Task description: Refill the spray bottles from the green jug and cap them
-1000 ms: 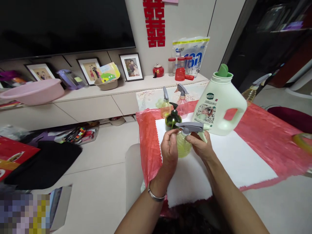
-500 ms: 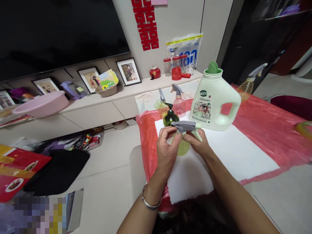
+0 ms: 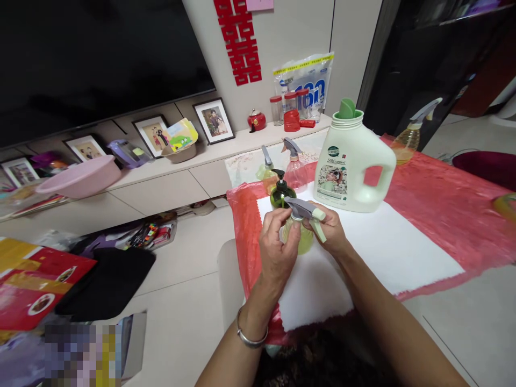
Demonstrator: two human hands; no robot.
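A small yellow-green spray bottle [image 3: 300, 236] with a grey trigger head [image 3: 300, 207] is held upright between both hands over a white cloth [image 3: 387, 258]. My left hand [image 3: 276, 250] wraps the bottle's left side, its fingers up at the neck under the head. My right hand [image 3: 332, 234] grips the right side next to the pale green trigger. Just behind stands a dark green pump bottle [image 3: 281, 192]. A large white detergent jug [image 3: 353, 161] with a green cap stands to the right of it.
The cloth lies on a red sheet [image 3: 443, 204] over the table. Two more spray bottles [image 3: 296, 166] stand at the table's far edge, another [image 3: 409, 137] at far right. A low cabinet [image 3: 161, 183] behind holds framed photos, a pink basin [image 3: 76, 174] and jars. Clutter lies on the floor at left.
The grey trigger head has turned on the bottle, its nozzle swinging from pointing right toward me. Both hands stay on the bottle; the view shifted slightly.
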